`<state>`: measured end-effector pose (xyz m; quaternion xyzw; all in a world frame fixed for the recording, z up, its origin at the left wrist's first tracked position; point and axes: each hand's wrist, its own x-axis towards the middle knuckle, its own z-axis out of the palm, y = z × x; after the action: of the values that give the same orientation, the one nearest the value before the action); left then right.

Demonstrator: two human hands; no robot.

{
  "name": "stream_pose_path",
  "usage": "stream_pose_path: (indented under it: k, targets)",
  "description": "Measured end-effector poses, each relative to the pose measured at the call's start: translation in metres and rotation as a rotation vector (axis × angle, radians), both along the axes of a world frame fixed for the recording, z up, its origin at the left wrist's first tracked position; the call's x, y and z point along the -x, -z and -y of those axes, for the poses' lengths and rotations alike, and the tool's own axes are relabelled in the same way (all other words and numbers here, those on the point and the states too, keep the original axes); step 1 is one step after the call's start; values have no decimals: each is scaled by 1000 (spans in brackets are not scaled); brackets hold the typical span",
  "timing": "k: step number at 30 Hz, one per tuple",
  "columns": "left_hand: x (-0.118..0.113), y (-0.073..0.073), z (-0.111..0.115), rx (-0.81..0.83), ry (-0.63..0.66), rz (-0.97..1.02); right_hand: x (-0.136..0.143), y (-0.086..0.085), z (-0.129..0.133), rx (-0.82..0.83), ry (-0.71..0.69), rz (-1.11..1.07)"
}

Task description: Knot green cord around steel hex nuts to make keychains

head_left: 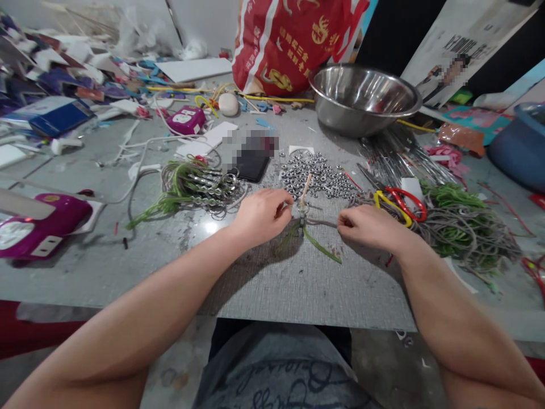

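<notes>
My left hand is closed in a pinch beside a small knotted piece of cord; what its fingertips hold is hidden. From the knot, a grey cord runs right to my right hand, whose curled fingers grip it. A green cord end hangs from the same knot toward me. A pale thin stick stands up just behind the knot. Behind my hands lies a spread of small metal rings. Scissors with red and yellow handles lie just beyond my right hand.
Left of my hands is a bundle of green and grey cords with metal rings. Loose cords are piled at the right. Farther back are a dark phone, a steel bowl, a red bag and purple power sockets.
</notes>
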<state>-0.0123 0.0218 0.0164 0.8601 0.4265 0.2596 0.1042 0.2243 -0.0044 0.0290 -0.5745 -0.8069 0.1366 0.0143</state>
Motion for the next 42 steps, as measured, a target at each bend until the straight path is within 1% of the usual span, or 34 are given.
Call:
stream_pose_path:
  k: [2,6,8,11,15,19,21,22,23,25,26,27,28,29,30,31,32,37,42]
  targets:
    - [-1,-1,2,-12,53,7,6,0,0,62,70,-244]
    - [-4,-2,9,-19,144,10,25,1,3,262,277,-902]
    - [-5,-2,11,-13,185,12,34,3,6,369,338,-1124]
    - [-7,0,13,11,235,17,42,6,9,463,382,-1300]
    - [-10,4,14,52,254,11,45,8,10,518,416,-1386]
    - [-12,5,14,127,251,51,45,10,9,538,402,-1380]
    - [-12,4,13,184,242,86,45,12,9,489,377,-1336]
    - [-12,3,13,217,238,106,45,14,10,409,367,-1293]
    - [-12,3,12,256,237,127,45,15,11,285,353,-1230]
    - [-12,2,11,344,241,169,44,16,15,-33,269,-1045]
    - [-12,2,11,387,244,187,43,17,17,-177,184,-933]
    - [-12,3,11,427,245,201,43,17,19,-278,74,-820]
    - [-12,3,11,458,245,217,43,17,20,-335,-44,-720]
    - [-12,3,11,480,242,234,43,18,21,-351,-150,-634]
    - [-12,3,11,496,238,250,43,19,22,-341,-227,-564]
    - [-12,3,11,508,234,261,43,19,22,-325,-271,-510]
    - [-12,3,11,515,229,267,43,20,22,-311,-286,-469]
    - [-12,2,10,518,216,235,42,23,20,-346,-232,-391]
    - [-11,2,9,506,198,248,42,21,19,-347,-174,-439]
